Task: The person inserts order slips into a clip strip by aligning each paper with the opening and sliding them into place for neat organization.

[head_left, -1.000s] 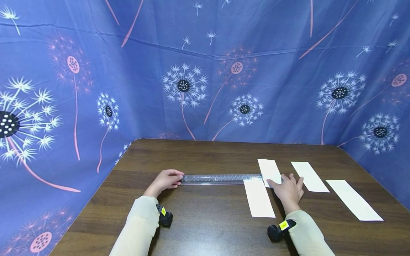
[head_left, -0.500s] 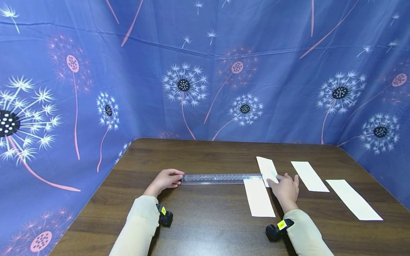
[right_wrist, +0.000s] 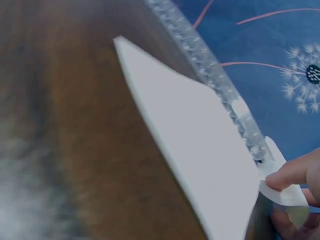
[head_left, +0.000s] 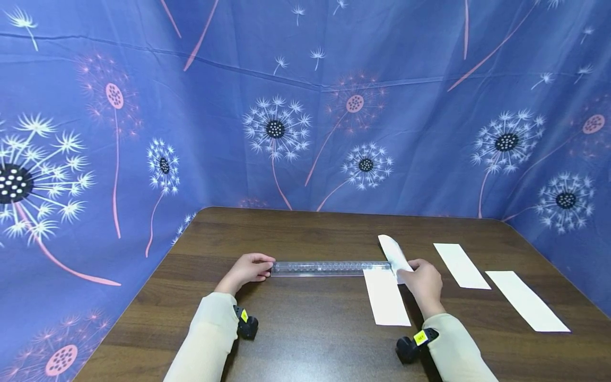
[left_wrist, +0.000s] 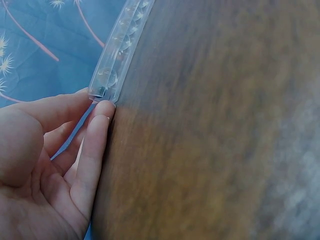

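A long clear plastic tube [head_left: 329, 269] with a row of clear round balls inside lies across the table. My left hand [head_left: 245, 271] pinches its left end; the left wrist view shows thumb and fingertips at the tube's end [left_wrist: 106, 82]. Beside the right end, my right hand [head_left: 425, 284] pinches the edge of a white paper strip [head_left: 393, 252] between thumb and fingers. That strip bends up in a curve behind the tube. Another white paper strip [head_left: 386, 300] lies nearer me, its far end at the tube. In the right wrist view this near strip [right_wrist: 190, 135] looks large.
Two more white paper strips lie flat to the right, one farther back [head_left: 462, 266] and one at the far right [head_left: 527, 301]. The brown wooden table [head_left: 305, 329] ends at a blue dandelion-print cloth [head_left: 305, 106] hanging behind it and at the sides.
My right hand has shifted a little left and its fingers have closed on the strip's edge. That strip, flat before, now curves upward. The left hand and the tube stay put.
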`<state>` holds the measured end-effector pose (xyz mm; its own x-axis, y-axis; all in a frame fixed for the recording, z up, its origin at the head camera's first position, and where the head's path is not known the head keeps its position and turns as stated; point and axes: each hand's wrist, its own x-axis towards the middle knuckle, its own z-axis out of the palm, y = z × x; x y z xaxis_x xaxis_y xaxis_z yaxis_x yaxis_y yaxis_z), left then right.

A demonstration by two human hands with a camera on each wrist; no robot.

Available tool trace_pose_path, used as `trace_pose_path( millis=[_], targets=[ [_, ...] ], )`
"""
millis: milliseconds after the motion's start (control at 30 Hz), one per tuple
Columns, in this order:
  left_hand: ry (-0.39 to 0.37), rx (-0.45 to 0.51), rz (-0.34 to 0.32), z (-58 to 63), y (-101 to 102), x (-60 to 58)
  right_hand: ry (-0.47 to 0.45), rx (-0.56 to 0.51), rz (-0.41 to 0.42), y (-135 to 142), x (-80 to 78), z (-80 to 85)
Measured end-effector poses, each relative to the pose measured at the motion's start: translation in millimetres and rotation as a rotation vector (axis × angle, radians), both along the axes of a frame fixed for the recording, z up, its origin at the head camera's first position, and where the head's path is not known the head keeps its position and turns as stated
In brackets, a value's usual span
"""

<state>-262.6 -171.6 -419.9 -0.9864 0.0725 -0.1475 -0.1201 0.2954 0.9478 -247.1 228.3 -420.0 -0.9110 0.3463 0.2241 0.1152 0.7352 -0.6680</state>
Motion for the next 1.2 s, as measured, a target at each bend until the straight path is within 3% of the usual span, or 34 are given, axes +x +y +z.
trace_pose_path(
  millis=[300, 433, 700, 933, 1200],
  targets=[
    [0.003, -0.018, 0.005, -0.3, 1, 0.9, -0.134, -0.383, 0.05, 11, 0.1, 2.2],
    [0.006, -0.024, 0.01, -0.1, 1, 0.9, -0.174, -0.467, 0.067, 15, 1.0, 3.7],
    [-0.001, -0.013, 0.009, 0.7, 1, 2.3, -0.163, -0.643, 0.004, 21, 0.7, 1.0],
    [0.01, -0.026, 0.007, -0.2, 1, 1.0, -0.148, -0.736, -0.081, 27, 0.8, -3.7],
    [0.024, -0.025, 0.008, -2.6, 0, -0.3, -0.086, -0.946, -0.094, 22, 2.7, -0.5]
  ],
)
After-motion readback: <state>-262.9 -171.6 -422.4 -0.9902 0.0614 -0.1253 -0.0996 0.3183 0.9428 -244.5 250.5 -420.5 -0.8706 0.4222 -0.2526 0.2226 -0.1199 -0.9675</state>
